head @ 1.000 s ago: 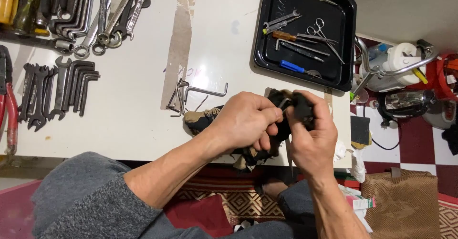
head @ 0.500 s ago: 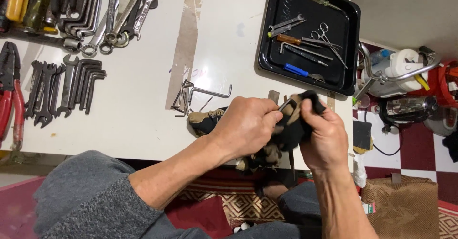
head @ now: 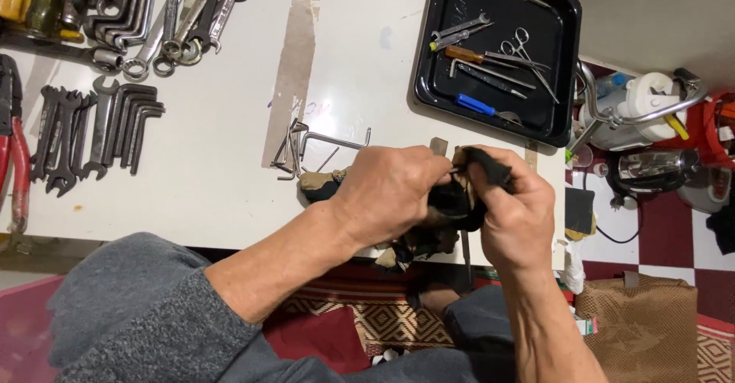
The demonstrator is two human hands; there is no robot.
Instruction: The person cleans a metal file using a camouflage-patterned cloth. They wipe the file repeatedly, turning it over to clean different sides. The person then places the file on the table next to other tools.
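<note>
My left hand and right hand together, clamped on dark cloth pouch | hex keys on counter at 10 o'clock | black tray at 1 o'clock

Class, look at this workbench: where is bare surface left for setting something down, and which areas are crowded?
Bare white table lies between the dark spanners and the tape strip, and between that strip and the black tray. Crowded: the wrench pile at top left, the tray, and the front edge where the left hand and right hand grip a dark pouch.
</note>
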